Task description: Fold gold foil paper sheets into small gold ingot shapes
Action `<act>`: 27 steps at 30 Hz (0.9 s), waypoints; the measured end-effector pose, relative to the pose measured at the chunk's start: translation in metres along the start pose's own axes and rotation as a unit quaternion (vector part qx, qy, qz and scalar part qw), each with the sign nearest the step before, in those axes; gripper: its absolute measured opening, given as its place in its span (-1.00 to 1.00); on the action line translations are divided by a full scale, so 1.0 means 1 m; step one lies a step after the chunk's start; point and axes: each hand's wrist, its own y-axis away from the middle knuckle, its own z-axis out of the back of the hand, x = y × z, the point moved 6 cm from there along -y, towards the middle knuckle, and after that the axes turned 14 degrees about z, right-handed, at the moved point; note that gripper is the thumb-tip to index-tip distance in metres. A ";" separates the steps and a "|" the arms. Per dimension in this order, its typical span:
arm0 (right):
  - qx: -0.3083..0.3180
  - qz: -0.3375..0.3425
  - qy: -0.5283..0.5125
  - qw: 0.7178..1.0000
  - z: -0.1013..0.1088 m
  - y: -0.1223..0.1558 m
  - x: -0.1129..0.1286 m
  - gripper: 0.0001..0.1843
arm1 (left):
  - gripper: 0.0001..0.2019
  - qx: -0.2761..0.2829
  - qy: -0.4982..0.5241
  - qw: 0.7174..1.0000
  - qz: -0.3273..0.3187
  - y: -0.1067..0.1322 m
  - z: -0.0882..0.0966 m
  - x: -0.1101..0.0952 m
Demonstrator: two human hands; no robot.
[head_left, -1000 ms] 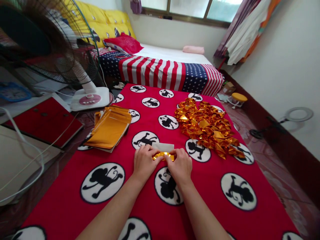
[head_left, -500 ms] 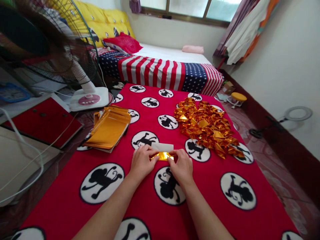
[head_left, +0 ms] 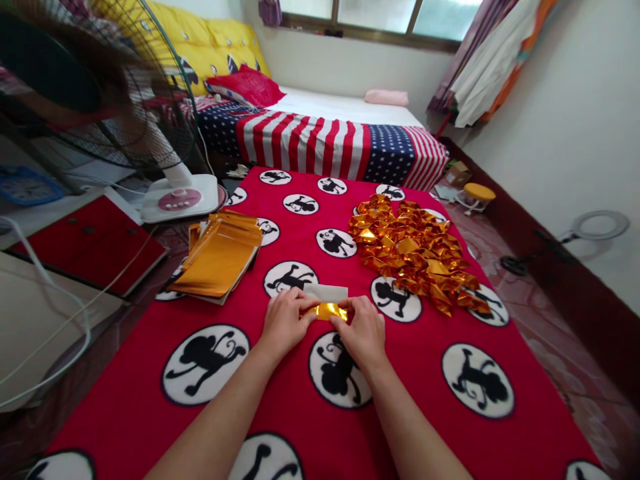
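Red blanket (head_left: 425,373): bears all items.
Heap of folded gold pieces (head_left: 417,250): far right.
Stack of flat gold sheets (head_left: 220,257): far left.
Left hand (head_left: 285,323), right hand (head_left: 363,333): both pinching gold paper (head_left: 330,310) at blanket centre, fingertips closer together than half a second ago.

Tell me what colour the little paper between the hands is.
The paper is shiny gold, with a white part showing just above the fold; the head view shows it best.

Both hands, the left hand (head_left: 286,320) and the right hand (head_left: 364,331), pinch a gold foil sheet (head_left: 330,311) on the red blanket (head_left: 415,373); folded gold pieces (head_left: 417,250) lie toward its right edge
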 end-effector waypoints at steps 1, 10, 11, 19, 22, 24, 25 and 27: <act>-0.004 0.005 -0.001 1.000 -0.001 0.000 0.000 -0.84 | -0.72 -0.004 0.000 1.000 -0.001 0.000 0.000 0.000; -0.043 0.045 0.005 0.998 0.017 0.009 -0.002 -0.72 | -0.64 -0.010 0.016 0.999 -0.036 0.004 0.001 0.001; -0.069 0.062 0.017 0.996 0.019 0.012 0.008 -0.71 | -0.65 -0.015 0.013 0.999 -0.037 0.005 0.001 0.000; 0.077 0.225 0.026 0.971 -0.043 0.038 0.082 -0.21 | -0.76 -0.009 0.003 1.000 -0.020 0.005 0.001 -0.001; 0.092 0.211 0.070 0.971 -0.044 0.044 0.060 -0.12 | -0.70 -0.017 0.008 0.999 -0.030 0.005 0.002 0.000; 0.089 0.187 0.104 0.973 -0.036 0.047 0.040 -0.10 | -0.67 -0.017 0.009 0.999 -0.035 0.005 0.003 0.000; 0.087 0.175 0.118 0.974 -0.031 0.049 0.031 -0.10 | -0.66 -0.014 0.007 0.999 -0.036 0.005 0.003 0.000; 0.092 0.172 0.135 0.972 -0.026 0.052 0.021 -0.11 | -0.67 -0.019 -0.006 0.999 -0.032 0.007 0.005 -0.004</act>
